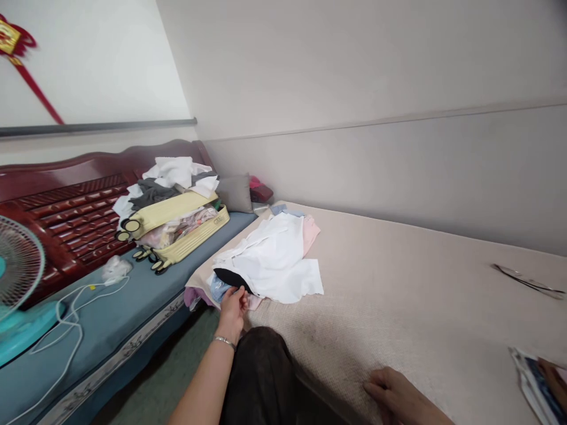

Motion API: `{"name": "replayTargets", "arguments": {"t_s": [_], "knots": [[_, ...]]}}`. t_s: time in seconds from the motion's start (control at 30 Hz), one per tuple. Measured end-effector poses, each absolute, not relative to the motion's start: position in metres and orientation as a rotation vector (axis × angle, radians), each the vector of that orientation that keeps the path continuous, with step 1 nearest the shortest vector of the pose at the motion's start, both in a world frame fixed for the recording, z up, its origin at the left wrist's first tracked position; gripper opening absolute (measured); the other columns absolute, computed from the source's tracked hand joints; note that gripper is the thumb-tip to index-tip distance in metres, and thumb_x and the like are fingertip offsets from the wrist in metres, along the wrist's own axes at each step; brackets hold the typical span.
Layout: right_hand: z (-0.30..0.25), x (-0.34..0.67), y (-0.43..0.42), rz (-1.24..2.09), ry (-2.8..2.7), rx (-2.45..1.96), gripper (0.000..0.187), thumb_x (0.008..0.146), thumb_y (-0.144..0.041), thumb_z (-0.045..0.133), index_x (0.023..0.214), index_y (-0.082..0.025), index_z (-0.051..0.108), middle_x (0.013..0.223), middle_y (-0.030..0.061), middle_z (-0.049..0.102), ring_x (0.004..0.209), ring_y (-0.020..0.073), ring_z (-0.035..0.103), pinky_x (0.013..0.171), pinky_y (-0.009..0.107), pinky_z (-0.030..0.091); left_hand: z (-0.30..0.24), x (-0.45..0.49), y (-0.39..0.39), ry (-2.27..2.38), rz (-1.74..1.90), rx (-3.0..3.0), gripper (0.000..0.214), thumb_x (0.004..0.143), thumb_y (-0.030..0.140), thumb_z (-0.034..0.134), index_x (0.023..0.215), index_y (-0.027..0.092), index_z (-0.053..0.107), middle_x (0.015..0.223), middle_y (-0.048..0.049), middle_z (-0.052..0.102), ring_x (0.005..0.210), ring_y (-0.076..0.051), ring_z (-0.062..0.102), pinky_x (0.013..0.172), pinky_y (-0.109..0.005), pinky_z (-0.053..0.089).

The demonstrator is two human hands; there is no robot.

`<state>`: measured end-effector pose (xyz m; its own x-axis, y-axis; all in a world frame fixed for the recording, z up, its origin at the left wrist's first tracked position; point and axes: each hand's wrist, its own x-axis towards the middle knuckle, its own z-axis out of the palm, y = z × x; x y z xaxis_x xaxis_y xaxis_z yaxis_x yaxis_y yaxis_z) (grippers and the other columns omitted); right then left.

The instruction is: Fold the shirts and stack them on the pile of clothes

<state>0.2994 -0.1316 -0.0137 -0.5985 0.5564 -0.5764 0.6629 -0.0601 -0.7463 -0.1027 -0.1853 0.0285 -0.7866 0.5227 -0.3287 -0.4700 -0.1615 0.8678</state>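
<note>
My left hand (234,307), with a bracelet on its wrist, is at the near left end of a clothes pile. Its fingers are pinched at the edge of a black cloth (230,278), whose exact kind I cannot make out. A white shirt-like garment (279,254) lies spread over the pile. Pink fabric (310,233) shows at its far right, and light blue fabric (218,289) peeks out beside the black cloth. My right hand (392,392) rests on the beige bed cover (376,295) with its fingers curled in and nothing visible in them.
On the blue-covered wooden bench stands a half-open yellow suitcase (190,239) topped with white and grey clothes (172,174). A turquoise fan (20,277) and a white cable (75,313) are at left. Eyeglasses (527,280) lie on the bed at right. My knee (263,366) is between my arms.
</note>
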Motion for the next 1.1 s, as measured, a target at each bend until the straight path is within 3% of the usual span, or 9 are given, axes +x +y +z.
{"name": "replayTargets", "arguments": {"t_s": [0.23, 0.5, 0.73, 0.87, 1.0, 1.1], "knots": [[-0.006, 0.298, -0.133, -1.768, 2.071, 1.382, 0.033, 0.093, -0.025, 0.046, 0.061, -0.022, 0.038, 0.048, 0.0009, 0.057, 0.036, 0.0109, 0.054, 0.036, 0.02, 0.023, 0.047, -0.112, -0.179, 1.433, 1.947, 0.376, 0.042, 0.063, 0.033, 0.089, 0.084, 0.02, 0.054, 0.072, 0.0035, 0.063, 0.052, -0.005, 0.05, 0.049, -0.017, 0.039], [0.001, 0.298, -0.135, -1.75, 2.048, 1.455, 0.032, 0.091, -0.017, 0.044, 0.061, -0.023, 0.036, 0.047, -0.0008, 0.053, 0.035, 0.0108, 0.052, 0.034, 0.021, 0.023, 0.073, -0.111, -0.148, 1.477, 1.797, 0.707, 0.038, 0.059, 0.036, 0.086, 0.068, 0.02, 0.052, 0.069, 0.0047, 0.052, 0.067, -0.011, 0.055, 0.066, -0.022, 0.047], [-0.009, 0.297, -0.131, -1.731, 2.137, 1.518, 0.028, 0.097, -0.021, 0.042, 0.07, -0.023, 0.037, 0.054, -0.0026, 0.056, 0.04, 0.0111, 0.057, 0.039, 0.021, 0.026, 0.12, -0.045, -0.086, 1.507, 1.571, 0.972, 0.042, 0.069, 0.036, 0.084, 0.06, 0.02, 0.046, 0.061, 0.0053, 0.042, 0.061, -0.01, 0.043, 0.054, -0.021, 0.035], [-0.004, 0.302, -0.126, -1.515, 2.445, 1.761, 0.021, 0.094, -0.016, 0.042, 0.074, -0.024, 0.038, 0.067, -0.003, 0.057, 0.051, 0.0117, 0.062, 0.05, 0.023, 0.037, 0.168, 0.015, -0.06, 1.328, 1.591, 1.462, 0.032, 0.087, 0.041, 0.07, 0.072, 0.019, 0.052, 0.07, 0.0032, 0.048, 0.069, -0.012, 0.046, 0.063, -0.022, 0.039], [0.026, 0.316, -0.111, -1.436, 2.647, 2.072, 0.017, 0.095, -0.025, 0.042, 0.078, -0.024, 0.044, 0.071, -0.0004, 0.061, 0.066, 0.0151, 0.065, 0.065, 0.026, 0.045, 0.177, 0.06, -0.058, 1.036, 1.495, 1.474, 0.023, 0.089, 0.04, 0.068, 0.094, 0.019, 0.059, 0.078, 0.0007, 0.057, 0.076, -0.014, 0.055, 0.071, -0.023, 0.045], [0.056, 0.32, -0.09, -1.273, 2.784, 2.37, 0.018, 0.095, -0.036, 0.047, 0.085, -0.022, 0.052, 0.081, 0.0035, 0.066, 0.077, 0.0186, 0.066, 0.072, 0.03, 0.048, 0.158, 0.074, -0.058, 0.88, 1.378, 1.352, 0.032, 0.088, 0.038, 0.07, 0.111, 0.021, 0.058, 0.085, -0.0013, 0.063, 0.08, -0.017, 0.062, 0.074, -0.026, 0.05]]}}
